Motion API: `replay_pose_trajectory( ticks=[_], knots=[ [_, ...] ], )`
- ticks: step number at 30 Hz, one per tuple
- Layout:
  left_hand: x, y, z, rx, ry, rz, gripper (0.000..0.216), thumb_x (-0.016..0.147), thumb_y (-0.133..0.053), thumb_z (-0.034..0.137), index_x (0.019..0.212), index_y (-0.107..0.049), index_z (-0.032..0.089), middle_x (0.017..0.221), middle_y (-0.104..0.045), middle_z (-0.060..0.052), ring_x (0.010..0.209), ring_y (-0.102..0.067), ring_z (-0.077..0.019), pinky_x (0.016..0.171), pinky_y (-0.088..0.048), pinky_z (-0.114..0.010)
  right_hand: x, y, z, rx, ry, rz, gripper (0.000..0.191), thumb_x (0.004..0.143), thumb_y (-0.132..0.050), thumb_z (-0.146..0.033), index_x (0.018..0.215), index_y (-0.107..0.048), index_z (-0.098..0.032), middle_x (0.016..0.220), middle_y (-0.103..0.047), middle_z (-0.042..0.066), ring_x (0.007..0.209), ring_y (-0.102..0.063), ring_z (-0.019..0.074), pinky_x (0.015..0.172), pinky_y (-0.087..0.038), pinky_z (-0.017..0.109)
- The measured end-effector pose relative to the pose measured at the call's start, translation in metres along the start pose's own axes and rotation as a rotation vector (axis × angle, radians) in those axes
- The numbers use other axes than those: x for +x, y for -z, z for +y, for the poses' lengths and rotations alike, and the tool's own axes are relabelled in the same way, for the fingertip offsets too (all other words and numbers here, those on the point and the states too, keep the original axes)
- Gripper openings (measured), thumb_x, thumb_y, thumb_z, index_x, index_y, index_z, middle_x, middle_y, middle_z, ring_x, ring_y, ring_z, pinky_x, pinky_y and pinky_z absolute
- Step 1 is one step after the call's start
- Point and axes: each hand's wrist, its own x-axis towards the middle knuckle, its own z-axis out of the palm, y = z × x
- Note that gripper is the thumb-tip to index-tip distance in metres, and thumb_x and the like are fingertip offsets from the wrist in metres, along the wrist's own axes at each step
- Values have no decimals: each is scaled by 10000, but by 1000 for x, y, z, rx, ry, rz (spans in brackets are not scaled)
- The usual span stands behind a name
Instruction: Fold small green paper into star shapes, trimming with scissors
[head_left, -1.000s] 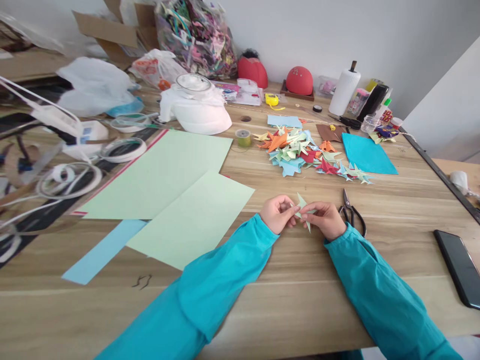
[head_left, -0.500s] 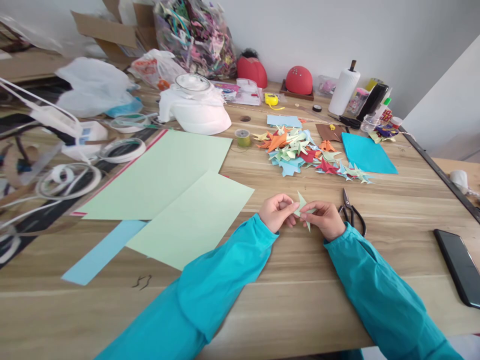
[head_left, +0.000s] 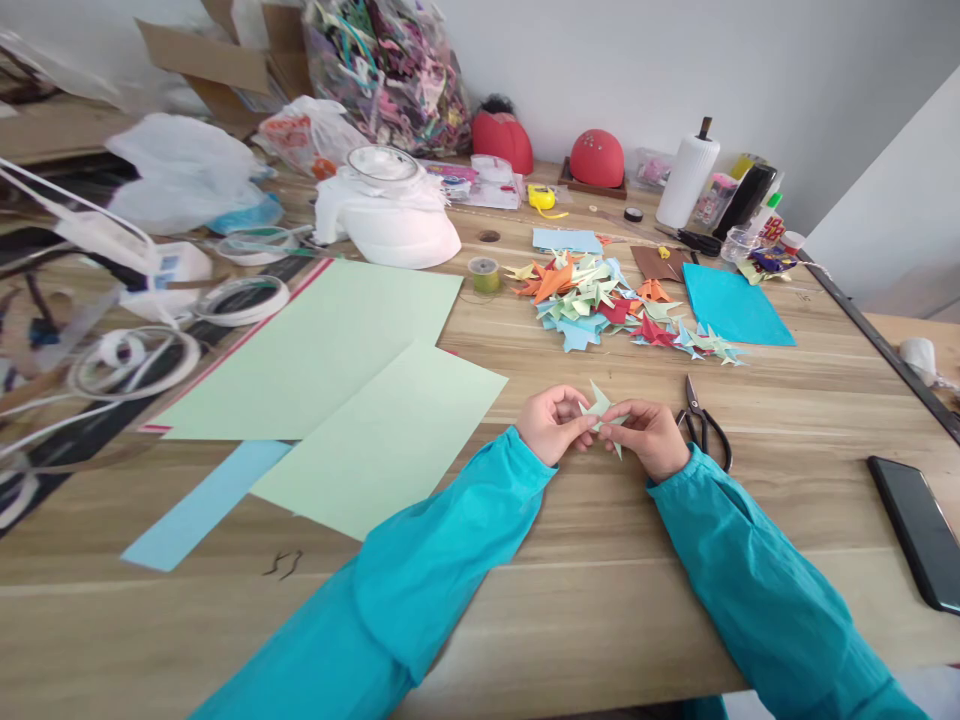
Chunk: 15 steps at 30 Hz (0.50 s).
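Between my two hands is a small pale green folded paper piece (head_left: 598,400) with pointed tips, much like a pinwheel or star. My left hand (head_left: 556,420) pinches its left side between thumb and fingers. From the other side my right hand (head_left: 646,434) grips it, also thumb against fingers. One tip points up and another sticks out below; its middle is partly covered by fingertips. Black-handled scissors (head_left: 701,420) lie just right of my right hand. Beyond my hands is a heap of folded paper stars (head_left: 585,295) in green, orange, red and blue.
Large pale green sheets (head_left: 382,440) and a blue strip (head_left: 206,505) lie at left. A thread spool (head_left: 484,276), a teal paper square (head_left: 739,305) and a phone (head_left: 916,530) are also on the table. Bags, cables and a white bottle (head_left: 686,180) line the back and left.
The fingers have shifted slightly on the paper piece, and it has turned a little, so a further tip shows at upper left. Other things stay where they were.
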Motion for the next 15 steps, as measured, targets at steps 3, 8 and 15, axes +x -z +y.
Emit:
replay_pose_trajectory(
  ticks=[3, 8, 15],
  knots=[
    [1, 0, -2, 2, -1, 9, 388, 489, -774, 309, 700, -497, 137, 427, -582, 31, 353, -545, -108, 362, -451, -199, 0, 0, 0, -7, 3, 14, 296, 461, -807, -311, 664, -661, -152, 488, -622, -1, 417, -561, 121, 398, -430, 223],
    [0, 1, 0, 25, 36, -29, 398, 502, -770, 286, 743, -492, 134, 463, -595, 31, 395, -572, -116, 394, -476, -211, 0, 0, -2, 0, -6, 10, 294, 447, -814, -289, 649, -650, -154, 497, -626, -7, 415, -554, 113, 403, -430, 221],
    [0, 1, 1, 42, 50, -56, 385, 519, -763, 292, 741, -493, 133, 492, -613, 14, 413, -581, -119, 423, -489, -224, -1, -1, -3, 18, -12, -11, 295, 456, -813, -289, 655, -645, -150, 506, -633, -4, 430, -565, 117, 420, -444, 230]
  ],
)
